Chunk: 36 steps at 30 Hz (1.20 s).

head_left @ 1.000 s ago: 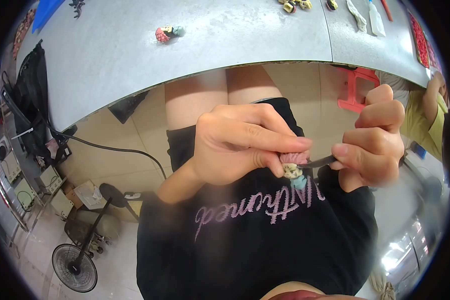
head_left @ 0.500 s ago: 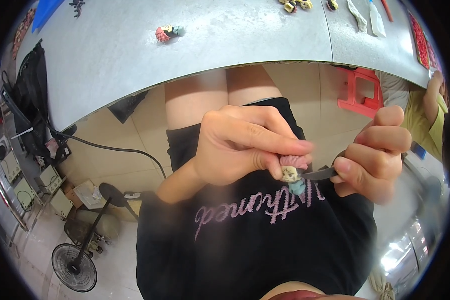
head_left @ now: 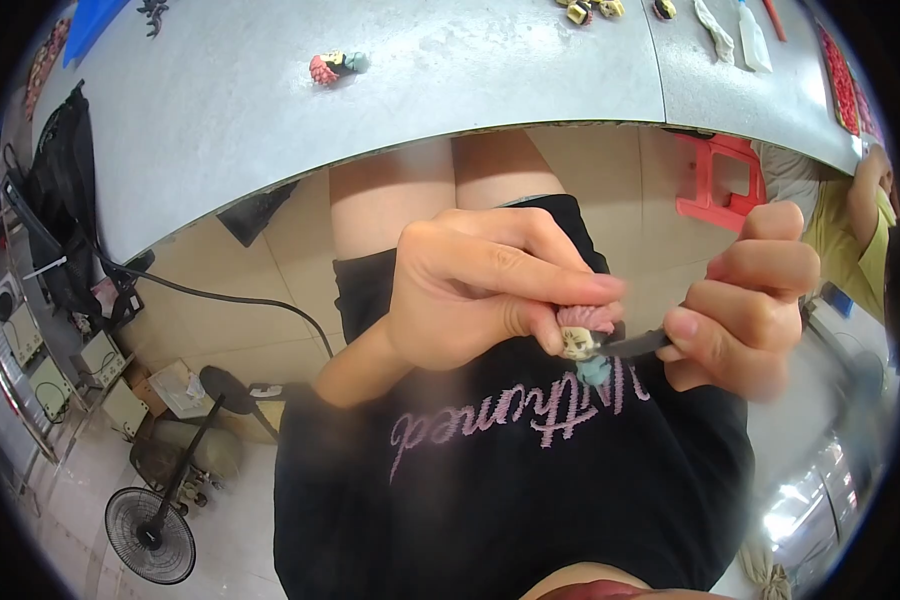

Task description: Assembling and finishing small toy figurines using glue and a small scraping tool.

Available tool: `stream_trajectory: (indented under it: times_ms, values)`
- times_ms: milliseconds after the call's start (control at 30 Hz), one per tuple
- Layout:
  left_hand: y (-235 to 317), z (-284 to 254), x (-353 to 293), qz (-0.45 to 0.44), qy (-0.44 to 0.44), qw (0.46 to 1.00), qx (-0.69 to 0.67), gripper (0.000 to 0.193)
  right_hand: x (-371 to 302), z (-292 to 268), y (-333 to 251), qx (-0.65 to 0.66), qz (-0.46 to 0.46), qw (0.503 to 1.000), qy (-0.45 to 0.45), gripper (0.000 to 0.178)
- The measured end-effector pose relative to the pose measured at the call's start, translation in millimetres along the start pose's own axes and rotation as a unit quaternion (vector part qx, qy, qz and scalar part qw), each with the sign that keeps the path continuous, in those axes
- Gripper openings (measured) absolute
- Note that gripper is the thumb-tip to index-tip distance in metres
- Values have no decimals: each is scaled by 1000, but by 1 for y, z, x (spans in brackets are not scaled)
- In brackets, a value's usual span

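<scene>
My left hand (head_left: 490,285) pinches a tiny figurine (head_left: 582,342) with pink hair, a pale face and a teal body between thumb and fingers, held over my lap and black shirt. My right hand (head_left: 745,305) is closed around a thin dark tool (head_left: 635,345) whose tip touches the figurine's side. The grip of the tool is hidden inside the fist. A second, similar pink and teal figurine (head_left: 332,66) lies on the grey table (head_left: 450,70) ahead.
Small parts (head_left: 590,9), a white tube (head_left: 752,20) and a red strip (head_left: 838,70) lie at the table's far right. A red stool (head_left: 722,180) stands under it. Another person's arm (head_left: 865,215) is at the right. A floor fan (head_left: 150,535) and cables sit at the left.
My right hand has dropped slightly and shifted its grip; the tool tip stays at the figurine. The left hand holds nearly still.
</scene>
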<state>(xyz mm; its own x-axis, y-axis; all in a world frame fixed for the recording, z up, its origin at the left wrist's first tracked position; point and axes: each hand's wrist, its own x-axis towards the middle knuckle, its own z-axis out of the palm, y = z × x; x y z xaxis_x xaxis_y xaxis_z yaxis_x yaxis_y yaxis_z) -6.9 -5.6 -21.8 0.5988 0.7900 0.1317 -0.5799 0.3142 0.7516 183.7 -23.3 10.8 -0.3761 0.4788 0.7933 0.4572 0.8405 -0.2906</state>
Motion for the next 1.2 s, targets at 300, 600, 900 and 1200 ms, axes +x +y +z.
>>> stream_trajectory:
  times_ms: [300,600,900,1200]
  values:
    - [4,3,1,-21,42,999,-1,21,0,-1,0,22,19,1000,7,26]
    - [3,1,1,-13,40,999,27,25,0,-4,0,45,39,998,-21,25]
    - [4,1,1,-10,39,999,28,22,2,-9,1,45,70,996,-45,24]
    - [2,0,1,18,32,998,56,18,1,-9,0,88,94,990,-60,24]
